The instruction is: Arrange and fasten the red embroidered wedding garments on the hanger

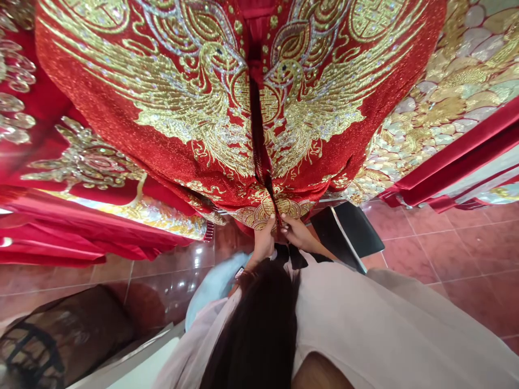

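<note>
Directly in front hangs a red jacket [154, 138] with glittering cloth and gold bird embroidery. Its front is parted by a narrow gap, with what looks like a zip along the edge. At the bottom hem, my left hand [264, 240] pinches the left front edge, fingers closed on the cloth. Close beside it, my right hand [298, 233] grips the right front edge the same way, thumb on top. What lies between the fingertips, perhaps the zip's lower end, is too small to make out. My long dark hair [259, 329] hangs below the hands.
More red garments hang on both sides, one with a jewelled flower [95, 162], another with gold and silver scales [441, 113]. A black flat-topped object [357, 229] stands right of my hands. A dark bag-like thing [81, 329] lies lower left on the tiled floor [458, 243].
</note>
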The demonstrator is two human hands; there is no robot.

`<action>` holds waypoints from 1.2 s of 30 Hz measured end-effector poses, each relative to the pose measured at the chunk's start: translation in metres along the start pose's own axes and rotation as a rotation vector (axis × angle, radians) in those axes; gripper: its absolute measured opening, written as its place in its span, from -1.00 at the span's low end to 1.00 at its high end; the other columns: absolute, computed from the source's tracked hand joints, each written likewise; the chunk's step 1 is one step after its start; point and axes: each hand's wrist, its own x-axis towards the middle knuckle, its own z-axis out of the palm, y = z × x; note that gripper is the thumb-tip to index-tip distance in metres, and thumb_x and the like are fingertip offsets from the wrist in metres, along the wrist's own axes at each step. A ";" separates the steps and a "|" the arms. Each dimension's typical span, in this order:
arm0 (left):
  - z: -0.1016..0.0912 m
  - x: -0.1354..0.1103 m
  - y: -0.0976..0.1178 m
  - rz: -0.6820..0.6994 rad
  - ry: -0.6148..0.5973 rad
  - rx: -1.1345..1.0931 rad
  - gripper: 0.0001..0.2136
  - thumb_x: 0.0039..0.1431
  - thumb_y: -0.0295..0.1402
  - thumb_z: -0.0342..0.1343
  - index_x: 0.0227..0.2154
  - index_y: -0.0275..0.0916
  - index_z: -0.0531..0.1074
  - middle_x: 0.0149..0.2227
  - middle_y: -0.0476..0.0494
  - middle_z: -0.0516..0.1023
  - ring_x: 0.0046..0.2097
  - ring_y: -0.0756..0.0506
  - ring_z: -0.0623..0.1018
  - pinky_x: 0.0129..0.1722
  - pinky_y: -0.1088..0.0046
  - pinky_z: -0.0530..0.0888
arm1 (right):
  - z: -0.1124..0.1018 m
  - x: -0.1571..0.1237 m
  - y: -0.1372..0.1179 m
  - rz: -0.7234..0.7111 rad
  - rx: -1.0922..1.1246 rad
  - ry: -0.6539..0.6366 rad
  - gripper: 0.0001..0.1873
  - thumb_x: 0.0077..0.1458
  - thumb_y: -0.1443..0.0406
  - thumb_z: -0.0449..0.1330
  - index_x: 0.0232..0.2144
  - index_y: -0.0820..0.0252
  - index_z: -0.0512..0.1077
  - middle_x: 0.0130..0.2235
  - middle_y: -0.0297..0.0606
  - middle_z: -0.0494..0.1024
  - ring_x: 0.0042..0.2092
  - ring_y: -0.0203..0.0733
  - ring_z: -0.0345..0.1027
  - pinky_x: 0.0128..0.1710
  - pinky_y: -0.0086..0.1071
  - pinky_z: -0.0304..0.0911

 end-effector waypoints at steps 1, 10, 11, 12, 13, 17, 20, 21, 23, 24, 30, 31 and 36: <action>0.000 0.000 0.000 0.003 -0.002 0.008 -0.44 -0.10 -0.35 0.34 0.03 -0.18 0.34 0.06 -0.15 0.44 0.13 -0.14 0.41 0.21 0.24 0.28 | 0.001 -0.001 0.000 0.003 0.012 0.015 -0.58 -0.34 0.25 0.41 -0.49 0.22 0.25 -0.60 -0.52 0.18 -0.56 -0.51 0.00 -0.61 -0.59 -0.04; -0.002 0.004 0.002 0.030 -0.016 0.089 -0.42 -0.08 -0.26 0.33 0.04 -0.19 0.32 0.06 -0.17 0.44 0.12 -0.13 0.42 0.19 0.27 0.31 | 0.008 -0.004 -0.003 0.021 0.023 0.065 -0.63 -0.26 0.26 0.39 -0.50 0.23 0.26 -0.60 -0.49 0.21 -0.55 -0.49 0.03 -0.59 -0.56 -0.01; -0.003 0.004 0.002 0.029 -0.015 0.082 -0.41 -0.09 -0.28 0.34 0.04 -0.18 0.32 0.07 -0.17 0.43 0.12 -0.13 0.41 0.20 0.27 0.30 | 0.009 -0.004 -0.003 0.021 0.020 0.066 -0.63 -0.26 0.25 0.39 -0.50 0.23 0.25 -0.60 -0.50 0.19 -0.55 -0.49 0.03 -0.59 -0.56 -0.01; -0.004 0.004 0.001 0.032 -0.015 0.078 -0.41 -0.10 -0.29 0.34 0.04 -0.18 0.31 0.07 -0.16 0.42 0.12 -0.13 0.41 0.20 0.27 0.30 | 0.009 -0.004 -0.003 0.019 0.019 0.067 -0.63 -0.26 0.25 0.39 -0.50 0.23 0.25 -0.61 -0.50 0.18 -0.55 -0.49 0.02 -0.59 -0.56 -0.01; -0.005 0.005 0.001 0.038 -0.014 0.080 -0.42 -0.10 -0.30 0.34 0.04 -0.18 0.32 0.07 -0.16 0.42 0.12 -0.13 0.41 0.20 0.27 0.29 | 0.010 -0.004 -0.003 0.015 0.018 0.070 -0.62 -0.26 0.24 0.39 -0.50 0.23 0.24 -0.60 -0.50 0.18 -0.55 -0.49 0.02 -0.59 -0.57 -0.01; -0.010 0.007 -0.003 0.077 -0.002 0.146 -0.48 -0.09 -0.30 0.33 -0.02 -0.21 0.35 0.02 -0.15 0.46 0.11 -0.11 0.42 0.20 0.30 0.28 | 0.010 -0.002 -0.001 0.001 0.018 0.085 -0.59 -0.32 0.22 0.41 -0.48 0.22 0.27 -0.57 -0.49 0.21 -0.54 -0.50 0.02 -0.59 -0.59 -0.01; -0.012 0.009 -0.007 0.085 0.006 0.178 -0.51 -0.10 -0.30 0.33 -0.05 -0.21 0.38 -0.02 -0.13 0.49 0.10 -0.11 0.43 0.18 0.32 0.29 | 0.010 0.002 0.000 -0.006 0.012 0.098 -0.59 -0.32 0.20 0.41 -0.47 0.22 0.30 -0.57 -0.48 0.20 -0.55 -0.51 -0.03 -0.62 -0.60 -0.09; -0.013 0.010 -0.008 0.083 0.005 0.180 -0.51 -0.10 -0.30 0.33 -0.05 -0.21 0.38 -0.03 -0.13 0.49 0.09 -0.11 0.43 0.17 0.33 0.30 | 0.011 0.004 0.000 -0.009 0.008 0.101 -0.59 -0.32 0.19 0.41 -0.47 0.22 0.30 -0.57 -0.48 0.19 -0.55 -0.51 -0.04 -0.63 -0.60 -0.12; -0.013 0.011 -0.009 0.068 -0.001 0.185 -0.51 -0.10 -0.29 0.33 -0.06 -0.21 0.39 -0.06 -0.13 0.51 0.07 -0.11 0.45 0.15 0.33 0.32 | 0.012 0.008 0.000 -0.017 -0.004 0.106 -0.58 -0.33 0.18 0.42 -0.47 0.22 0.31 -0.57 -0.47 0.20 -0.55 -0.51 -0.06 -0.64 -0.59 -0.16; -0.013 0.012 -0.010 0.056 -0.006 0.188 -0.51 -0.10 -0.28 0.33 -0.06 -0.21 0.39 -0.06 -0.13 0.51 0.06 -0.11 0.46 0.14 0.33 0.33 | 0.012 0.009 0.000 -0.019 -0.012 0.107 -0.57 -0.33 0.16 0.42 -0.47 0.22 0.31 -0.57 -0.46 0.21 -0.55 -0.51 -0.06 -0.64 -0.60 -0.16; -0.019 0.015 -0.012 0.006 -0.023 0.231 -0.53 -0.09 -0.20 0.31 -0.10 -0.24 0.40 -0.11 -0.17 0.52 0.01 -0.12 0.48 0.11 0.30 0.34 | 0.007 0.007 0.003 0.022 -0.101 0.112 -0.56 -0.21 0.02 0.36 -0.48 0.23 0.32 -0.59 -0.41 0.28 -0.59 -0.48 0.05 -0.64 -0.56 -0.03; -0.021 0.015 -0.012 0.008 -0.019 0.244 -0.54 -0.08 -0.19 0.31 -0.11 -0.24 0.40 -0.12 -0.16 0.52 0.01 -0.12 0.48 0.12 0.30 0.32 | 0.003 0.004 0.004 0.056 -0.141 0.111 -0.54 -0.19 -0.02 0.33 -0.49 0.23 0.33 -0.60 -0.39 0.30 -0.60 -0.45 0.08 -0.65 -0.55 -0.03; -0.029 0.018 -0.013 0.017 -0.005 0.309 -0.53 -0.13 -0.16 0.34 -0.16 -0.26 0.41 -0.13 -0.19 0.51 -0.05 -0.12 0.50 0.09 0.28 0.34 | -0.011 -0.012 0.004 0.215 -0.550 0.086 -0.43 -0.06 -0.12 0.18 -0.66 0.29 0.33 -0.70 -0.27 0.31 -0.71 -0.41 0.05 -0.72 -0.50 -0.20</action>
